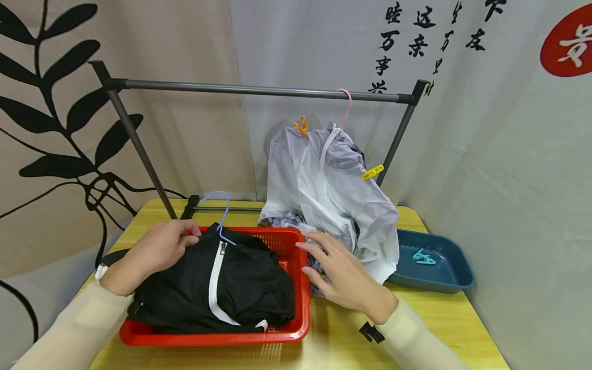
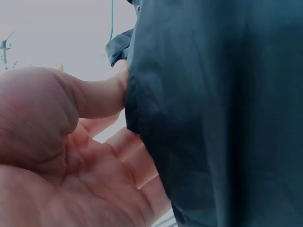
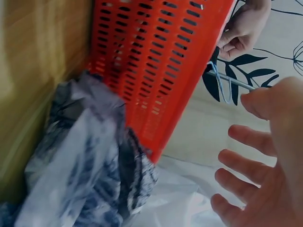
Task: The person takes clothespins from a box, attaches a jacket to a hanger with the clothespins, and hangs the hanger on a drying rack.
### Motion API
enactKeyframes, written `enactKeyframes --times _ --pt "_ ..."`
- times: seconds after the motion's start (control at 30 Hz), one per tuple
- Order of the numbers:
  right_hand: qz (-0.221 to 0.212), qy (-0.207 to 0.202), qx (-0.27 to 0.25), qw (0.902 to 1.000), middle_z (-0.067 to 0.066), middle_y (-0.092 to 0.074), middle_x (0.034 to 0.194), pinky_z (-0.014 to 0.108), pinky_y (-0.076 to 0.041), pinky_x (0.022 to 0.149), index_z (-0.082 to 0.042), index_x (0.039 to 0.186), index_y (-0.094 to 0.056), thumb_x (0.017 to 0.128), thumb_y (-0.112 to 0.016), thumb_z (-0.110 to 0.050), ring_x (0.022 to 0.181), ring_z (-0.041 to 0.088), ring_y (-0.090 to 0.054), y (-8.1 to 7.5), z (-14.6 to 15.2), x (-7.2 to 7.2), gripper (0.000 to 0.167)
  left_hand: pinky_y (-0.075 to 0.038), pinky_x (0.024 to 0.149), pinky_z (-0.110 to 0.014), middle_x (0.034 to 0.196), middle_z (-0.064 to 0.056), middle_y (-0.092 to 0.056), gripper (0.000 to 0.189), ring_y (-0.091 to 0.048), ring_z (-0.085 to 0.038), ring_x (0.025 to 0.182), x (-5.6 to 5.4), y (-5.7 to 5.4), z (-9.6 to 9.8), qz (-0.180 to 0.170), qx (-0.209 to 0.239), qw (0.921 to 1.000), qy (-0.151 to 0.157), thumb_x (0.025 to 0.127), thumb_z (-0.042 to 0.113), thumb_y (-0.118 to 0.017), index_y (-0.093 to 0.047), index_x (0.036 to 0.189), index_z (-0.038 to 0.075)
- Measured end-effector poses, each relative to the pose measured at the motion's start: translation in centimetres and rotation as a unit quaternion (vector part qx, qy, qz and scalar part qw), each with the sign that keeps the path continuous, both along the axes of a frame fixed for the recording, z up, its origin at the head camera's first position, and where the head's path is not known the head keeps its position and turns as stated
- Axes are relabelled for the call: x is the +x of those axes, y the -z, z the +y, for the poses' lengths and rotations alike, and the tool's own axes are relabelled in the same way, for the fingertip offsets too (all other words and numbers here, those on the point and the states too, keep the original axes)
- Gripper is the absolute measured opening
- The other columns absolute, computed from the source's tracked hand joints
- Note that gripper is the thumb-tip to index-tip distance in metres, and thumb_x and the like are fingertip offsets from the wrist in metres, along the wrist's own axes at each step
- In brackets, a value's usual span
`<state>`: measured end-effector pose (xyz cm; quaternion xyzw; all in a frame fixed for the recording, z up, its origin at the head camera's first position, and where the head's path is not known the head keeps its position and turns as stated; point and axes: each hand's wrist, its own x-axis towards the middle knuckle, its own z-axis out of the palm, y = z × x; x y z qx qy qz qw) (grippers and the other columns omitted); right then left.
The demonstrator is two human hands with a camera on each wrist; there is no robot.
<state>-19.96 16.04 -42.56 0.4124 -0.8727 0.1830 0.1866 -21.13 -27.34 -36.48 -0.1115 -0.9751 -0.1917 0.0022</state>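
A black jacket (image 1: 259,277) with a white zip strip lies bunched in the red basket (image 1: 302,308). From its neck rises the hook of a blue hanger (image 1: 226,205). My left hand (image 1: 159,244) pinches the jacket near its shoulder, left of the hanger; the left wrist view shows thumb and fingers on the edge of the dark fabric (image 2: 189,109). Beside the basket's right rim, my right hand (image 1: 339,272) hovers with fingers spread and nothing in them. Behind it hangs a white and pale-lilac jacket (image 1: 300,180).
A dark metal rack (image 1: 231,90) stands at the back; the pale jacket hangs from it by a pink hanger (image 1: 347,105), with an orange clip (image 1: 302,127) and a yellow clip (image 1: 372,172) on it. A blue tray (image 1: 444,280) at right holds turquoise clips (image 1: 424,258).
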Motion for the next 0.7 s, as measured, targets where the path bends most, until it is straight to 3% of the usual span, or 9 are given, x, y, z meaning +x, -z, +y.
enactKeyframes --times 0.2,0.4,0.7 --pt "-0.011 -0.014 -0.001 0.9998 0.010 -0.062 0.170 0.052 -0.055 0.130 -0.015 0.161 -0.065 0.115 -0.076 -0.032 0.157 0.029 -0.063 -0.9 -1.5 -0.3 0.050 -0.054 0.078 -0.044 0.097 -0.011 -0.081 0.005 -0.065 -0.025 0.081 0.4 -1.2 0.7 0.037 0.004 0.9993 0.005 0.111 0.009 -0.077 -0.081 0.113 0.006" --pt "-0.044 -0.014 0.010 0.9989 0.008 -0.060 0.172 0.051 -0.052 0.133 -0.017 0.165 -0.061 0.119 -0.068 -0.039 0.158 0.030 -0.063 -1.4 -2.7 -0.8 0.052 -0.050 0.075 -0.041 0.097 -0.013 -0.080 0.007 -0.063 -0.025 0.080 0.8 -2.3 1.3 0.062 0.018 0.9979 -0.006 0.112 0.010 -0.076 -0.081 0.115 0.006" --pt "-0.092 -0.012 0.018 0.9955 0.007 -0.065 0.165 0.047 -0.055 0.130 -0.014 0.169 -0.054 0.120 -0.066 -0.041 0.151 0.027 -0.068 -2.0 -3.7 -1.4 0.057 -0.041 0.067 -0.035 0.093 -0.012 -0.082 0.007 -0.058 -0.021 0.072 1.5 -3.4 2.2 0.141 0.053 0.9883 -0.024 0.112 0.010 -0.076 -0.084 0.112 0.010"
